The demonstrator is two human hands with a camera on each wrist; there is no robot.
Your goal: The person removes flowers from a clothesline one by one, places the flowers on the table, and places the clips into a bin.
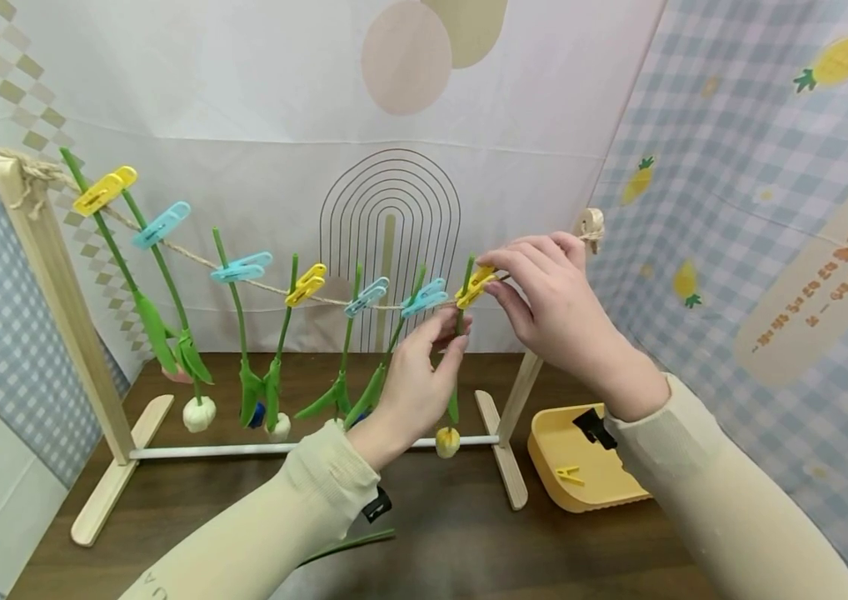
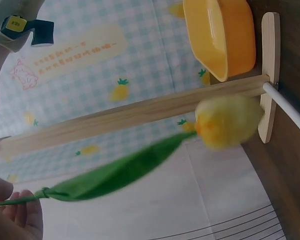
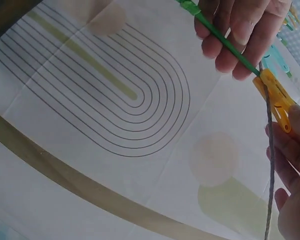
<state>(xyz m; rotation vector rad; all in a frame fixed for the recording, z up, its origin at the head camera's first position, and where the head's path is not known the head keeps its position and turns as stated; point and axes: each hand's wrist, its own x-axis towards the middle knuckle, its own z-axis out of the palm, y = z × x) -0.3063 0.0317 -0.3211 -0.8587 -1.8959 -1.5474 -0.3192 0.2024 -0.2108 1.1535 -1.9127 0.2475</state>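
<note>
Yellow tulip (image 2: 117,174) bloom-down, long axis near-vertical, stem (image 3: 225,43) in curled left grip (image 1: 418,375), yellow clothespin (image 1: 472,289) in near-closed right grip (image 1: 553,302)

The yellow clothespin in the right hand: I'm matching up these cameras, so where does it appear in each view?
Head: the yellow clothespin is right of centre, pinched by the right hand.
Left wrist: not in this picture.
Right wrist: yellow clothespin near the right edge, above mid-height.
Shared landmark: the green stem held in the left hand, seen in all three views.
</note>
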